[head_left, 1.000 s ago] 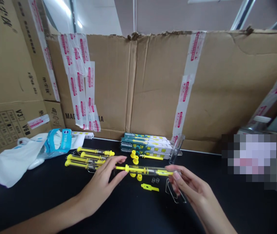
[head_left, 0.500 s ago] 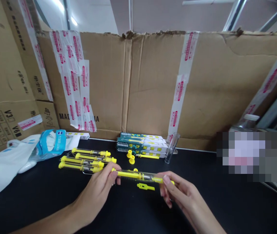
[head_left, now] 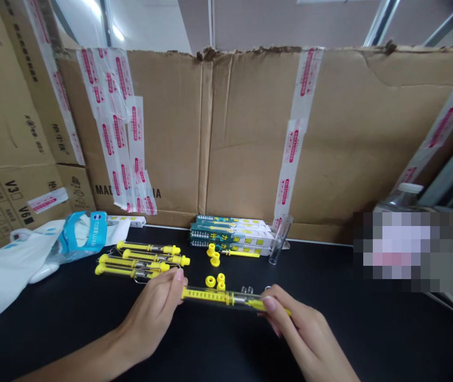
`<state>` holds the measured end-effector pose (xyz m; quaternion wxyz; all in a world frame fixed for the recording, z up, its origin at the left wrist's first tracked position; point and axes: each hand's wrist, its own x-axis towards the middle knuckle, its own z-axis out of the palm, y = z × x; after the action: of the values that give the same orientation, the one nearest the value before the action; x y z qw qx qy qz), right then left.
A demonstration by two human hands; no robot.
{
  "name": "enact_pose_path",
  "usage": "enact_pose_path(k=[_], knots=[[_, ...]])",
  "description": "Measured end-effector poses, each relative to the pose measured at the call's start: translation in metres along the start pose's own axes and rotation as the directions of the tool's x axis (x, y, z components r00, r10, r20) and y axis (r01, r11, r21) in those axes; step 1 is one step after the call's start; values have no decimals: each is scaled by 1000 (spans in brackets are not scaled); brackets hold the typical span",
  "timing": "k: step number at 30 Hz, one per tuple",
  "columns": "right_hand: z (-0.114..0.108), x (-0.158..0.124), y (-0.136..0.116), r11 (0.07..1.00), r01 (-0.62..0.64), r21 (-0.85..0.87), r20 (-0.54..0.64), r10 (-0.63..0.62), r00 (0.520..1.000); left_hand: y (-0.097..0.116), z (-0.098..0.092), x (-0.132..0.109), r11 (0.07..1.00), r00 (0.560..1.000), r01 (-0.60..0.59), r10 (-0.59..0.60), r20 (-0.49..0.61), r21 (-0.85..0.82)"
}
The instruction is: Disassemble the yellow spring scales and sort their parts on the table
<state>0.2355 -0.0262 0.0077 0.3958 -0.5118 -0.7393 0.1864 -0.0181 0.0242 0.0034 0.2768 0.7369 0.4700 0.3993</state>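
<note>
Low over the black table top (head_left: 369, 329), both hands have drawn nearer to the person than half a second ago. The tubular spring scale (head_left: 222, 297) between them has come down with them and lies almost level just above the surface. The left hand (head_left: 152, 313) pinches the scale's left end between thumb and fingertips. The right hand (head_left: 298, 326) is closed around its right end, thumb on top. Two yellow caps (head_left: 215, 281) now show just beyond the scale, where one peeped out before, and the flat yellow piece that lay in front of it is out of sight.

Along the back of the table stands a corrugated cardboard wall (head_left: 250, 132), creased, ragged along its upper edge and patched with white tape printed in pink. The table top is matt and dark. At the left lies a crumpled white plastic bag (head_left: 3, 270) with a glossy blue packet (head_left: 85, 233) beside it. Long teal cartons (head_left: 230, 233) are stacked against the cardboard, and a clear empty tube (head_left: 278, 241) leans beside them. Left of the cartons, more spring scales (head_left: 138, 260) lie side by side, slim clear barrels with yellow ends. The held scale is the same: a clear round barrel with a yellow graduated strip inside and a short metal section near the right hand.
</note>
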Motion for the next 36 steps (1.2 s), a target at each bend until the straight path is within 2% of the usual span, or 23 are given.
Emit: enact_pose_path(k=[3,5,7,8,11,13,14,16,18,19,20,21,23,24,26,31,36], knots=[[1,2,5,996,84,-19,-30,-84,996,0,2,1,991,991,121,-124,-52,-62],[1,1,7,974,221,-39,-84,-224,971,0,3,2,965,967,235,-245,-70,-119],[1,-2,6,945,324,-46,-121,-327,937,1,4,4,937,947,305,-317,-51,-171],[0,-4,4,945,326,-31,-131,-327,936,1,5,6,928,944,316,-327,-30,-197],[-7,-5,-4,980,170,100,-184,-150,972,2,7,10,904,947,320,-317,59,-282],[-16,-1,-7,964,70,258,-266,1,964,1,8,13,882,940,340,-324,103,-327],[-22,4,-7,934,52,355,-317,68,946,0,9,15,870,935,354,-335,118,-342],[-36,15,-4,823,141,551,-467,164,869,-4,9,18,851,924,382,-355,139,-362],[-54,28,3,717,232,657,-586,292,756,-7,9,21,834,915,403,-372,156,-377],[-63,33,8,711,246,659,-623,332,708,-8,9,23,826,911,412,-380,161,-384],[-72,37,14,754,261,603,-684,322,654,-8,9,24,820,908,420,-387,163,-390],[-80,41,20,817,252,518,-733,273,623,-8,8,25,814,904,427,-394,166,-394],[-92,44,33,873,226,432,-769,227,598,-8,8,26,803,898,438,-406,167,-404],[-95,45,40,896,200,398,-770,208,603,-7,8,26,797,896,443,-412,167,-410],[-96,45,54,931,127,343,-737,184,650,-4,8,26,786,890,453,-423,169,-420],[-82,46,82,982,-55,181,-558,149,817,-1,8,23,779,888,456,-431,160,-430],[-72,47,92,988,-155,-4,-452,137,881,-3,7,22,782,887,457,-435,155,-423]])
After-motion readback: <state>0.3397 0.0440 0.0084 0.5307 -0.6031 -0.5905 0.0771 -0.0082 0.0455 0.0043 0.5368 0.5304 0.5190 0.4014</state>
